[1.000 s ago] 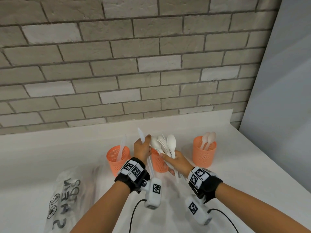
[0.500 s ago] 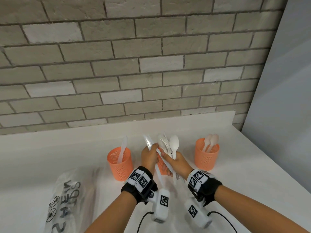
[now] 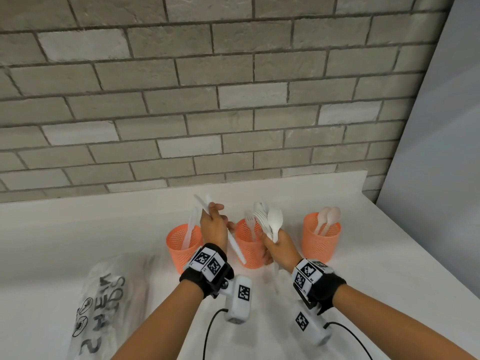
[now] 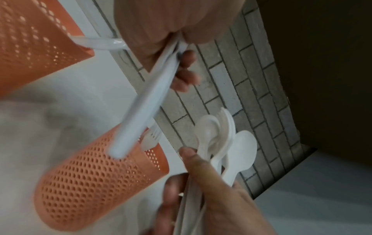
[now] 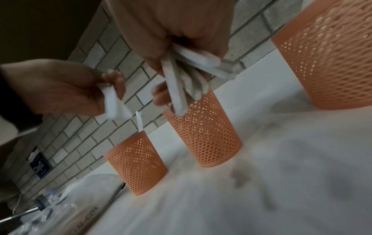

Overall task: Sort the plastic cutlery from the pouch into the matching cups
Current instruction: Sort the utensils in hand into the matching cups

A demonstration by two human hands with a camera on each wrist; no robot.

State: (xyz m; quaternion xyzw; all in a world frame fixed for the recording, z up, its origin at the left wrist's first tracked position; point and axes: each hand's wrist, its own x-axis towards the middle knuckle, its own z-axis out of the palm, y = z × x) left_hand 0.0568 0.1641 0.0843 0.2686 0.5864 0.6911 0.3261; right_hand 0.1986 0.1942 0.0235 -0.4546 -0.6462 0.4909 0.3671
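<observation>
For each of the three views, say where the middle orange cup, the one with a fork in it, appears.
Head: middle orange cup at centre, between both hands.
Left wrist: lower left, lying slanted.
Right wrist: centre, below the held handles.
Shared landmark: the brick wall behind it.

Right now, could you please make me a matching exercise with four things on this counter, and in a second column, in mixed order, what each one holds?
Column one:
1. left cup
2. middle cup
3. right cup
4. left hand

Column two:
A. two spoons, standing inside
B. a fork, standing inside
C. knives, gripped above the counter
D. one knife, standing inside

Pairs: 1-D, 2-B, 3-A, 4-C
</observation>
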